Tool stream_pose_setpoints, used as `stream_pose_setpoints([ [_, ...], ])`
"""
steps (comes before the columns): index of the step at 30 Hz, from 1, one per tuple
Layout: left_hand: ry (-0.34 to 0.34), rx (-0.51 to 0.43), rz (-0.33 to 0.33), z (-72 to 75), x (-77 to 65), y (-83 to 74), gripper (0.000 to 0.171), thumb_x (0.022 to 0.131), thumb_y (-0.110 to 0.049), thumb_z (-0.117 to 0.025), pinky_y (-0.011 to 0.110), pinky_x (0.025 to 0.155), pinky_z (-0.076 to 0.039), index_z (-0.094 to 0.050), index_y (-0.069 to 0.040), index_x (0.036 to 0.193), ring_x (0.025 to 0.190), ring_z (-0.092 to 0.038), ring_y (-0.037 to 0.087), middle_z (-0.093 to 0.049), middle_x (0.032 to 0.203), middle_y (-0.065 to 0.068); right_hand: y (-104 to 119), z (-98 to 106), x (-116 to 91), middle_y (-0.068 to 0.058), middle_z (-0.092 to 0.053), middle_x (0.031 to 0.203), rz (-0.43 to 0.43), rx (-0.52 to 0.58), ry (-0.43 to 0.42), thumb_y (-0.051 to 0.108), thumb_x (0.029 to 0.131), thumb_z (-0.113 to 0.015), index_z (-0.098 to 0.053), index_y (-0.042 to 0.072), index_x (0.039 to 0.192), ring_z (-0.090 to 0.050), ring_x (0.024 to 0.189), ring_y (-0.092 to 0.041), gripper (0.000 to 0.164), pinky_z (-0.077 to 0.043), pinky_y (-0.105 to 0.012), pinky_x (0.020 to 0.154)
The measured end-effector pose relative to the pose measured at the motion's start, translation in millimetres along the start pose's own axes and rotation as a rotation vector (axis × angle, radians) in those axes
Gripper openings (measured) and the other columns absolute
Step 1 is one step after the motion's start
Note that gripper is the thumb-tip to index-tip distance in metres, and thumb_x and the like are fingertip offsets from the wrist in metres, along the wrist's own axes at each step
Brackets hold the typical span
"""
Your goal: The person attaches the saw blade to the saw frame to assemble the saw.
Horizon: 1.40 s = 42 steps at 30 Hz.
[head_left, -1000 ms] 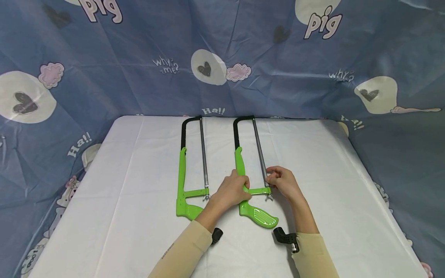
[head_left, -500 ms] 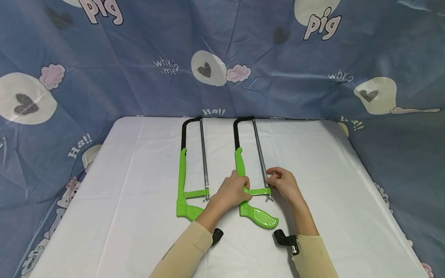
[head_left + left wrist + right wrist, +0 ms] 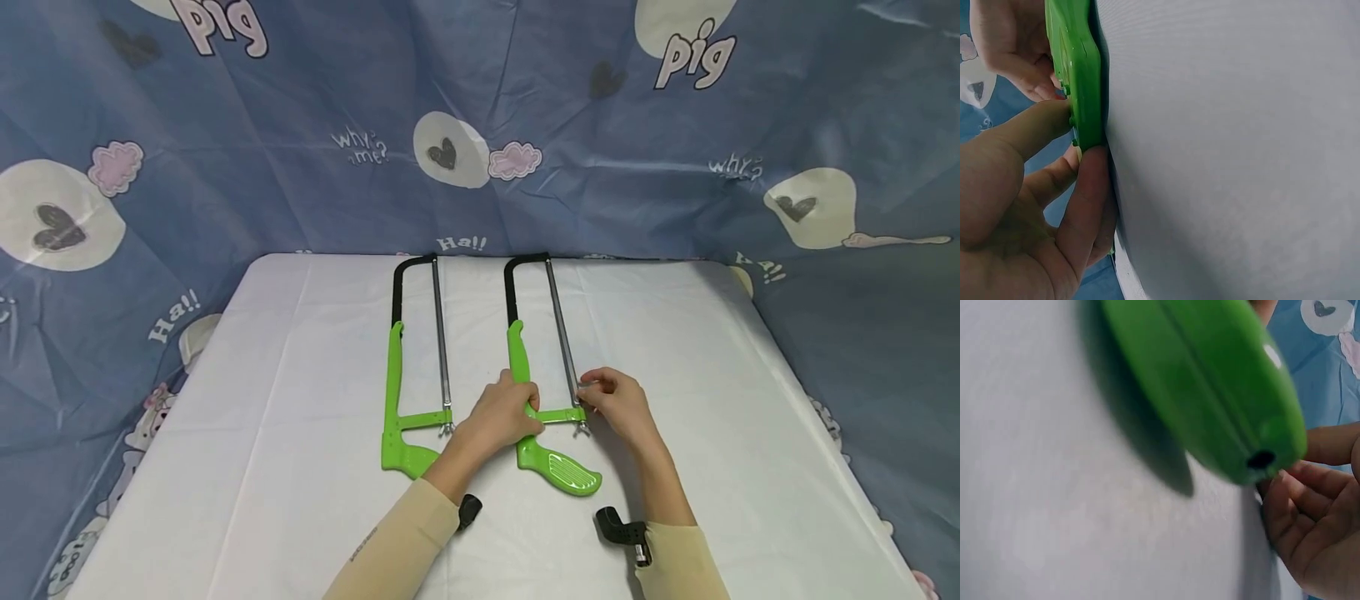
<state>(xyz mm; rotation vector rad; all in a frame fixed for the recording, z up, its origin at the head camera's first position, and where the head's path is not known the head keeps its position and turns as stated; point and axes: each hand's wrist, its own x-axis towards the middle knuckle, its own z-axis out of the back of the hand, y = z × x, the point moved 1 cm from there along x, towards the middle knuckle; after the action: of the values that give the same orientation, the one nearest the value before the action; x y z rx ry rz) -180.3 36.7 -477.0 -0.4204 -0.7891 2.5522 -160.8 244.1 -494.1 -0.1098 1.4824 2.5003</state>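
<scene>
Two hacksaws with green handles and black front frames lie side by side on the white-covered table. My left hand (image 3: 501, 414) grips the green frame of the right hacksaw (image 3: 558, 471), just above its handle; the left wrist view shows thumb and fingers on either side of the green frame (image 3: 1087, 87). At the near end of that saw's grey blade (image 3: 561, 329), my right hand (image 3: 619, 407) pinches with thumb and forefinger, near the wing nut (image 3: 581, 429). In the right wrist view, the green handle (image 3: 1210, 387) hides part of the fingertips. My left forearm covers part of the left hacksaw's handle (image 3: 405, 454).
The left hacksaw (image 3: 393, 367) lies close beside my left hand. White cloth (image 3: 315, 517) covers the table. A blue printed curtain (image 3: 480, 83) hangs behind it and along both sides. A black wrist camera (image 3: 618, 527) sits at my right cuff.
My right hand has shifted slightly right and toward me, its fingertips still at the blade's end. The left hand and both hacksaws stay in place.
</scene>
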Motion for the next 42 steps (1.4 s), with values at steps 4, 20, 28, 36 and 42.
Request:
stream_pose_setpoints([
  [4, 0.007, -0.005, 0.006, -0.1, -0.6, 0.7, 0.02, 0.078, -0.024, -0.08, 0.027, 0.054, -0.043, -0.065, -0.015, 0.088, 0.067, -0.052, 0.021, -0.051, 0.102, 0.011, 1, 2, -9, -0.011, -0.07, 0.085, 0.046, -0.1, -0.007, 0.019, 0.089, -0.07, -0.068, 0.003, 0.106, -0.065, 0.07, -0.017, 0.023, -0.048, -0.028, 0.062],
  [20, -0.004, 0.009, 0.004, 2.5, 0.7, 2.3, 0.021, 0.079, -0.027, -0.081, 0.026, 0.055, -0.043, -0.065, -0.015, 0.088, 0.068, -0.053, 0.02, -0.051, 0.103, 0.012, 14, 10, -36, 0.001, -0.063, 0.07, 0.124, -0.394, 0.035, 0.024, 0.082, -0.077, -0.063, 0.016, 0.076, -0.052, 0.063, -0.015, 0.017, -0.041, -0.029, 0.056],
  [28, 0.003, 0.01, -0.005, 4.2, 2.2, 0.7, 0.02, 0.08, -0.025, -0.08, 0.025, 0.054, -0.043, -0.065, -0.015, 0.088, 0.068, -0.053, 0.02, -0.052, 0.105, 0.013, 19, 2, -45, 0.004, -0.055, 0.061, 0.172, -0.521, 0.038, 0.028, 0.08, -0.079, -0.058, 0.018, 0.068, -0.049, 0.06, -0.014, 0.026, -0.038, -0.029, 0.055],
  [36, -0.004, 0.004, -0.008, 0.8, 2.4, 1.2, 0.021, 0.079, -0.026, -0.081, 0.025, 0.053, -0.043, -0.065, -0.016, 0.088, 0.067, -0.054, 0.02, -0.051, 0.103, 0.012, 16, -7, -46, 0.001, -0.052, 0.062, 0.166, -0.558, 0.024, 0.024, 0.078, -0.079, -0.056, 0.015, 0.066, -0.046, 0.06, -0.016, 0.028, -0.036, -0.03, 0.053],
  [42, 0.0, 0.011, -0.009, -0.4, 2.9, 1.9, 0.021, 0.079, -0.027, -0.081, 0.025, 0.052, -0.043, -0.065, -0.016, 0.087, 0.066, -0.054, 0.019, -0.052, 0.103, 0.012, 12, -9, -46, 0.001, -0.052, 0.061, 0.172, -0.508, 0.024, 0.016, 0.08, -0.076, -0.055, 0.013, 0.066, -0.046, 0.06, -0.016, 0.025, -0.037, -0.029, 0.053],
])
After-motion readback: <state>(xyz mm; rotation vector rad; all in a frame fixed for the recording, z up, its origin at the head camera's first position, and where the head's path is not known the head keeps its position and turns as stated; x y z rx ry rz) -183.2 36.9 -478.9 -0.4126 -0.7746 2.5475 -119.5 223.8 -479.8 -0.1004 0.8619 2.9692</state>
